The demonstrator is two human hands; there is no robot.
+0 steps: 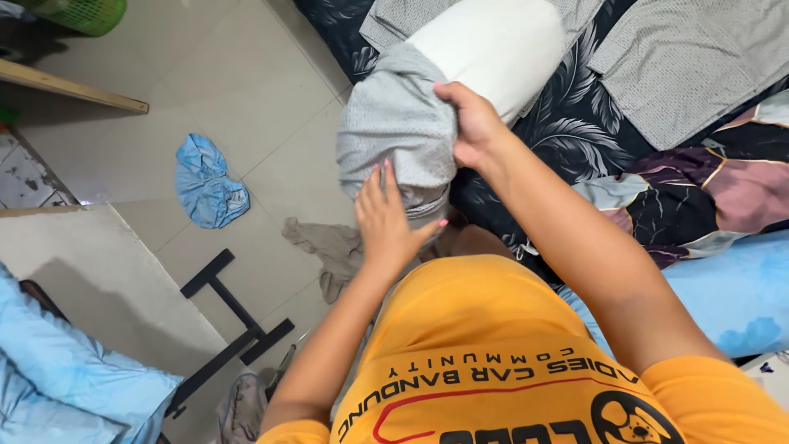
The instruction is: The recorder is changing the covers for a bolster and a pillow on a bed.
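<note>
A white bolster pillow (493, 45) lies over the bed's edge with a grey cover (394, 131) pulled partway over its near end. My right hand (470, 123) grips the bunched grey cover on its right side. My left hand (388, 220) rests flat against the covered near end, fingers spread. I wear an orange shirt (485, 353).
A dark leaf-patterned sheet (575, 123) covers the bed, with folded grey cloths (690, 57) and a patchwork blanket (707, 197) on it. On the tiled floor lie a blue cloth (207, 182), a grey rag (329, 251), a black metal frame (234, 316) and a light blue pillow (57, 378).
</note>
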